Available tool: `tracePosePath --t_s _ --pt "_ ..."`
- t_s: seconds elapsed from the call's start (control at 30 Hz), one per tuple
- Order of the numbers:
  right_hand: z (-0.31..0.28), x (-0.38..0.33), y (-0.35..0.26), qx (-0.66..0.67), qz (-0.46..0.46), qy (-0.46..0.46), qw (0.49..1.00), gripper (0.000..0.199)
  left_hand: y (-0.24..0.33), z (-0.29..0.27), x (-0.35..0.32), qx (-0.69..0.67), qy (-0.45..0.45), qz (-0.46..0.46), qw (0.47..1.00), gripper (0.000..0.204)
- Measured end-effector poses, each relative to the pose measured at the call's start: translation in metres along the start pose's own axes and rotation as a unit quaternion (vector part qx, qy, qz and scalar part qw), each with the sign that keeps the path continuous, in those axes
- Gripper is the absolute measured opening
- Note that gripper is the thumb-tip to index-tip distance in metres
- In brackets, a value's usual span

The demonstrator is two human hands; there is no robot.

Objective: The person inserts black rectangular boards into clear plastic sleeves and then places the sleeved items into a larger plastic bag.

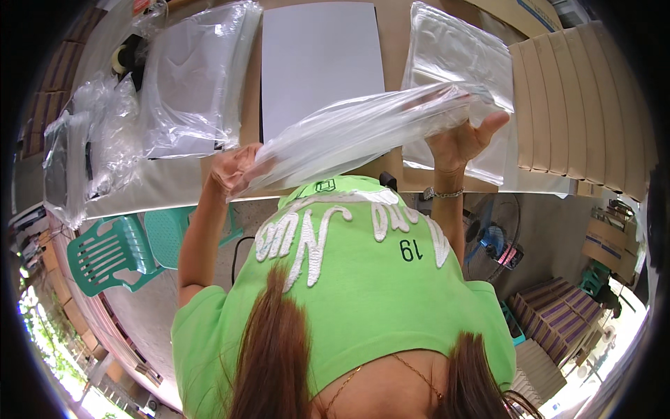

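A long clear plastic bag [349,133] stretches slantwise between my two hands, above the table's near edge. My left hand [236,167] is closed round its lower left end. At the other end my right hand [460,136] has its thumb out and apart, while its fingers extend behind or inside the film; I cannot tell which. Beneath the bag lies a white sheet stack [321,56]. A pile of flat clear bags [453,49] lies beside my right hand, partly covered by it.
Plastic-wrapped packs [195,77] and crumpled film [115,126] lie at the left, near a tape roll [127,59]. Folded brown cartons [579,105] stand in a row at the right. Below the table are green plastic chairs [112,255] and a fan [492,237].
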State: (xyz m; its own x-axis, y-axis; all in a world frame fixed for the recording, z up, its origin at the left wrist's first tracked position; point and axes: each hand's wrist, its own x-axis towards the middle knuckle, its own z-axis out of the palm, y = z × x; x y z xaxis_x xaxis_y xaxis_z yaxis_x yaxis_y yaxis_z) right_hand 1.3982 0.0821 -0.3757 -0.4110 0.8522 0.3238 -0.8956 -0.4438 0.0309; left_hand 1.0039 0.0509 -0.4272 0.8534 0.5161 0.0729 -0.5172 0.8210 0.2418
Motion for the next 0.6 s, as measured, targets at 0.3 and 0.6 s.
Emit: tracePosePath --t_s 0.3,0.6 --pt "0.012 -0.042 0.001 -0.441 0.213 0.357 0.795 0.04 -0.024 0.043 0.002 0.332 0.498 0.088 0.796 0.015" --pt "-0.053 -0.089 0.03 -0.735 0.036 0.366 0.569 0.023 -0.074 0.036 0.004 0.7 0.543 0.073 0.458 0.046"
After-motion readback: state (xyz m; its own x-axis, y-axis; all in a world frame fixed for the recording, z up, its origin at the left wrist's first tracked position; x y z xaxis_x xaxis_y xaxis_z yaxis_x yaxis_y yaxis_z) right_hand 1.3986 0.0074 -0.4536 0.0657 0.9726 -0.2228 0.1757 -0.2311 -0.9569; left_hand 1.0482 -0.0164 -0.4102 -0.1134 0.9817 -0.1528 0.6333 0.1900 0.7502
